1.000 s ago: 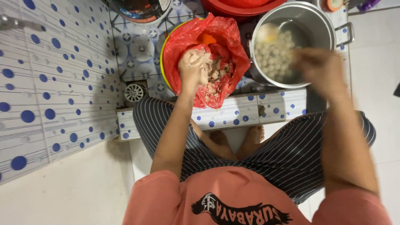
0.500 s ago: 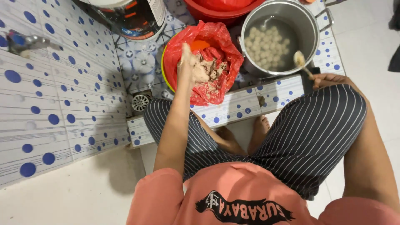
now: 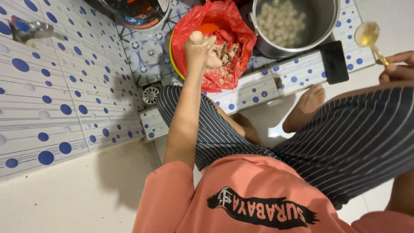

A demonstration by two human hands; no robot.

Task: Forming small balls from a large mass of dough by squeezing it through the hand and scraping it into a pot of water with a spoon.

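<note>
My left hand point(image 3: 200, 54) is closed around pale meat paste, and a small ball of it point(image 3: 196, 37) bulges out at the top of the fist. The fist hovers over a red plastic bag point(image 3: 230, 21) of paste that lines a yellow basin point(image 3: 172, 56). My right hand point(image 3: 396, 67) is at the far right, above my knee, gripping a spoon point(image 3: 367, 34) by its handle with the wet bowl pointing up. A steel pot point(image 3: 327, 26) of water holds several pale meatballs point(image 3: 280, 19), between the two hands.
A black phone point(image 3: 334, 61) lies on the low blue-dotted tiled ledge point(image 3: 254, 90) beside the pot. A round floor drain point(image 3: 151, 95) sits left of my striped knee. A metal tap point(image 3: 26, 28) sticks out of the tiled wall at upper left. A dark round container point(image 3: 138, 11) stands behind the basin.
My right hand has carried the spoon from over the pot out to the right, above my knee. The left fist stayed over the red bag and pushed up a ball of paste.
</note>
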